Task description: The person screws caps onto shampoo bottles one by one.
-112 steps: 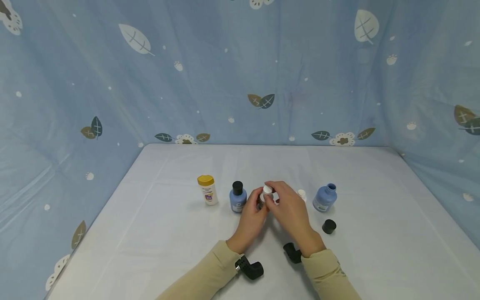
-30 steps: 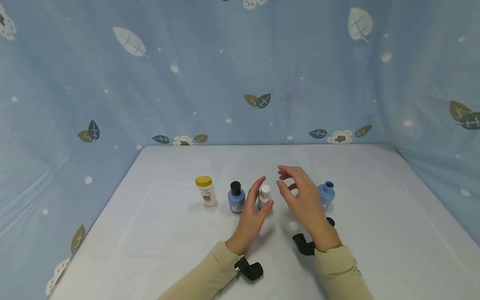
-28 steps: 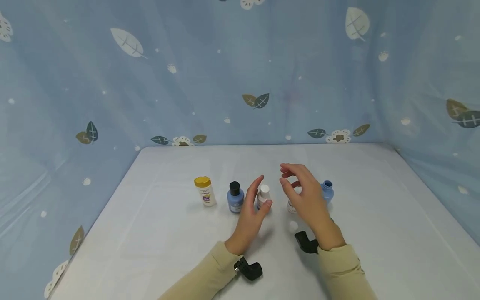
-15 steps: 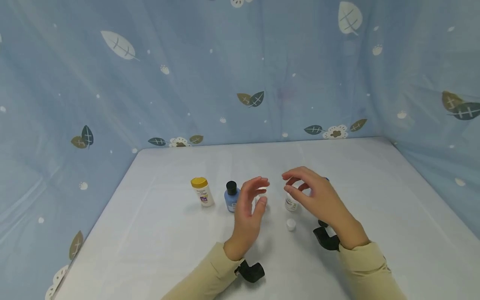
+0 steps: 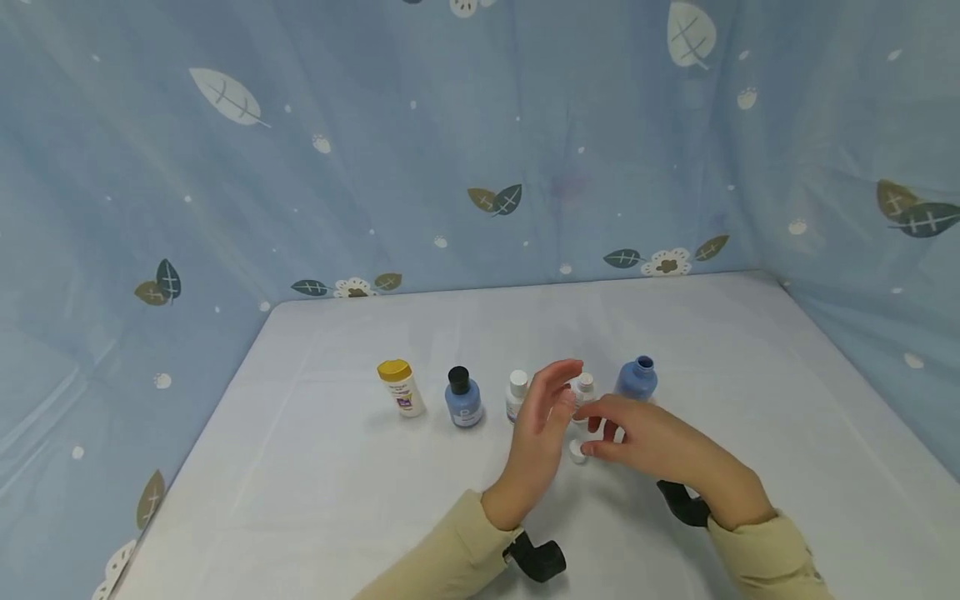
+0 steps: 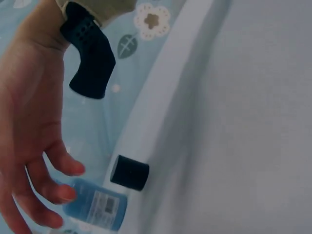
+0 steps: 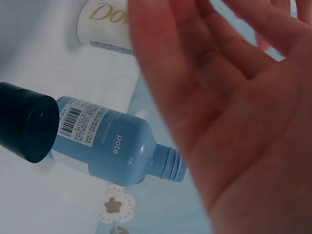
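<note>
My left hand, fingers loosely bent, hovers in front of two small white bottles and holds nothing. One white bottle, wearing its white cap, stands just left of it; the other white bottle, its neck uncapped, is partly covered by both hands. A loose white screw cap lies on the table, right at the thumb tip of my right hand. That hand's thumb and forefinger are spread apart. Behind it stands an uncapped blue bottle, also shown as a blue bottle in the right wrist view.
Left of the hands stand a blue bottle with a black cap and a white bottle with a yellow lid. A loose black cap lies by the uncapped blue bottle. A patterned curtain backs the white table.
Both hands were at the capped white bottle, then parted from it. My left hand has since moved right; my right hand went right, then came down to the loose white cap.
</note>
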The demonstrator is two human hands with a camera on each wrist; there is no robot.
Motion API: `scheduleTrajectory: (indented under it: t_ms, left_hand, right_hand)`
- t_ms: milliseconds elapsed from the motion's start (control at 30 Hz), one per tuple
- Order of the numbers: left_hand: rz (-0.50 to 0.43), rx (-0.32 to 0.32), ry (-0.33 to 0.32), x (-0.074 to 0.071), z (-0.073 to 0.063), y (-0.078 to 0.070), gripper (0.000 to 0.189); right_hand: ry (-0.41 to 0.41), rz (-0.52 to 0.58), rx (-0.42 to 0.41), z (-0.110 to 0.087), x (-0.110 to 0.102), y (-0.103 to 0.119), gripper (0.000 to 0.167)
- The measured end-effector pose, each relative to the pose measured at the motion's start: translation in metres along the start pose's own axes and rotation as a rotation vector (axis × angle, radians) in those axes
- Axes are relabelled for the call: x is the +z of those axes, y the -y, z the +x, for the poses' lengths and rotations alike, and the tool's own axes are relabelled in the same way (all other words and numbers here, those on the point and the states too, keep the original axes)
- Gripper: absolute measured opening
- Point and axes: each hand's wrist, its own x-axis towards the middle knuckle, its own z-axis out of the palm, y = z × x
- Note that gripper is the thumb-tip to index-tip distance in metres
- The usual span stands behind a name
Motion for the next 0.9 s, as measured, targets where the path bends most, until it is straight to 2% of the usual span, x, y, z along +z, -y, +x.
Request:
scheduleTrajectory:
  t_ms: [100, 167, 267, 433, 533, 667, 900]
  left_hand:
    - [0.061, -0.055, -0.043, 0.005, 0.005, 0.006, 0.038]
    - [0.070, -0.107, -0.075, 0.008, 0.008, 0.013, 0.040]
    - [0.072, -0.178, -0.106, 0.010, 0.013, 0.030, 0.043]
    - [0.122, -0.291, -0.116, 0.009, 0.021, 0.060, 0.047]
    - [0.131, -0.342, -0.109, 0.008, 0.024, 0.068, 0.046]
    - [0.120, -0.374, -0.086, 0.009, 0.024, 0.069, 0.042]
    - [0.071, -0.386, -0.043, 0.010, 0.028, 0.049, 0.037]
  right_hand:
    - [0.029, 0.018, 0.031, 0.006, 0.003, -0.003, 0.039]
    - [0.047, 0.018, 0.055, 0.011, 0.006, -0.006, 0.034]
    - [0.052, -0.006, 0.056, 0.019, 0.012, -0.006, 0.027]
    - [0.022, -0.089, 0.060, 0.028, 0.022, 0.003, 0.019]
    - [0.021, -0.139, 0.098, 0.030, 0.027, 0.008, 0.022]
    - [0.040, -0.176, 0.132, 0.030, 0.029, 0.006, 0.026]
    - [0.069, -0.154, 0.116, 0.031, 0.029, -0.007, 0.025]
